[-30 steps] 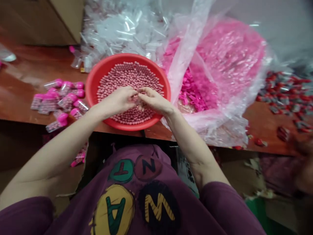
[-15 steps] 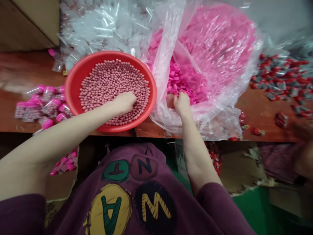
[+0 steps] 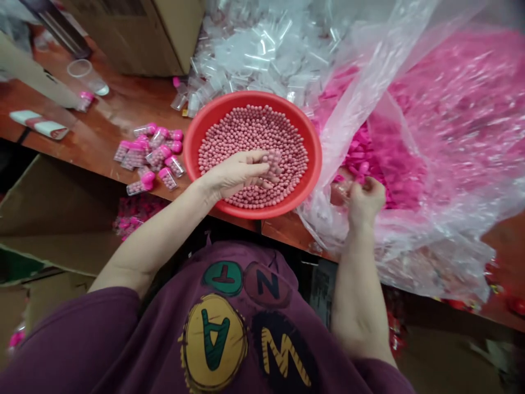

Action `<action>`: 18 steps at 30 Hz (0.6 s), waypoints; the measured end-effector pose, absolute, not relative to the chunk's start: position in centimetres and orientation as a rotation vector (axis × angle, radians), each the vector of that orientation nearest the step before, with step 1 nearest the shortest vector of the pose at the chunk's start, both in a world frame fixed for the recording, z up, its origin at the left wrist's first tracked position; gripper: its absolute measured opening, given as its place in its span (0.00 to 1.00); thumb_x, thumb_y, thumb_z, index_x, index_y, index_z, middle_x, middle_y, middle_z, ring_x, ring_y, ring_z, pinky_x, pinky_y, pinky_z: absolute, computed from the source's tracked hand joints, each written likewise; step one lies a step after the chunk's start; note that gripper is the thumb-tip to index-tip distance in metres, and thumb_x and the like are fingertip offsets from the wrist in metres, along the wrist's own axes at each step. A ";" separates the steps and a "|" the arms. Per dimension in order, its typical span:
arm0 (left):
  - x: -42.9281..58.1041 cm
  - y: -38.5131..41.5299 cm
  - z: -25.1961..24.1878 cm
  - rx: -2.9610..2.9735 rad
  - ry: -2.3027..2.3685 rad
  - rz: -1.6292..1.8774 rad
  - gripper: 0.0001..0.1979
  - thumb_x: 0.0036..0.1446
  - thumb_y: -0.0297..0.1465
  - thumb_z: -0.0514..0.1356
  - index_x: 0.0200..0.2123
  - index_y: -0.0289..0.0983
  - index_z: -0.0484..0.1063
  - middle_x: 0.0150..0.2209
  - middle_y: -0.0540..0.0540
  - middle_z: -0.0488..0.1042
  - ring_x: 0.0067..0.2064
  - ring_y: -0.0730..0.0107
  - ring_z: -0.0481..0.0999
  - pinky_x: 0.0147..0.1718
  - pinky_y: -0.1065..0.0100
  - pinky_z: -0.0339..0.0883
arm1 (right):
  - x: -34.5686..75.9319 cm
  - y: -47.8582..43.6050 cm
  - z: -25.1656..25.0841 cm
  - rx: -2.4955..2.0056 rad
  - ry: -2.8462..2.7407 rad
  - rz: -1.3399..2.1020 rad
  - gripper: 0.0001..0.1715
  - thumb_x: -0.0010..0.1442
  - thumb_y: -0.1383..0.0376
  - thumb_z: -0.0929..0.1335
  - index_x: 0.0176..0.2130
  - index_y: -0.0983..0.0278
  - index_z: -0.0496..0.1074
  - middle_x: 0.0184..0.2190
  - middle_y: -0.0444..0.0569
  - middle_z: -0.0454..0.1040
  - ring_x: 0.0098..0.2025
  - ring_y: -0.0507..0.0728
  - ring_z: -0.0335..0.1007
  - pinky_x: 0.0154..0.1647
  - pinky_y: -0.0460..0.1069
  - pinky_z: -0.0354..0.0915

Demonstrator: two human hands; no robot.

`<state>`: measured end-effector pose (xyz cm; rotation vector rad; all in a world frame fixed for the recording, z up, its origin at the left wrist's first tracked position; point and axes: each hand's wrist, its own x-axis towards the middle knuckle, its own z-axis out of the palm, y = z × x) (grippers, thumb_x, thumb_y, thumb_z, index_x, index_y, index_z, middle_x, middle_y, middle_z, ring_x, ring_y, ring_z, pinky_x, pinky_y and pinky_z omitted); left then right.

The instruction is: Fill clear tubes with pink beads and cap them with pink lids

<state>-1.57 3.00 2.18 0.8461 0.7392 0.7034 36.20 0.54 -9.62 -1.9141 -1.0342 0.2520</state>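
Observation:
Over the red basin [image 3: 191,158] full of pink beads [image 3: 250,128], my left hand [image 3: 235,174] has its fingers curled around a small clear bottle [image 3: 271,160]. Beads show in or through the bottle; blur hides how full it is. At the mouth of a large clear plastic bag [image 3: 348,117], my right hand [image 3: 367,201] pinches what looks like a pink cap [image 3: 361,171]. Loose pink caps [image 3: 359,145] lie heaped just behind its fingers. Left of the basin, several bead-filled bottles with pink caps [image 3: 158,156] lie on the table.
A heap of clear empty bottles [image 3: 266,49] lies behind the basin. Further left are a cardboard box [image 3: 135,41], a clear cup [image 3: 88,76] and a white packet [image 3: 39,124]. An open carton [image 3: 61,213] sits below the table edge [image 3: 110,169].
The view has swung left. My left hand has risen out of the beads, and the clear bottle now shows in its fingers. My right hand stays at the bag's mouth.

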 end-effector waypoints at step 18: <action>-2.7 0.7 0.8 0.715 0.729 0.900 0.01 0.66 0.28 0.65 0.40 0.35 0.77 0.37 0.47 0.77 0.32 0.75 0.75 0.28 0.73 0.66 | 17.1 0.9 0.6 -1.124 -1.908 0.514 0.14 0.71 0.67 0.68 0.54 0.58 0.76 0.50 0.49 0.83 0.48 0.59 0.81 0.54 0.57 0.80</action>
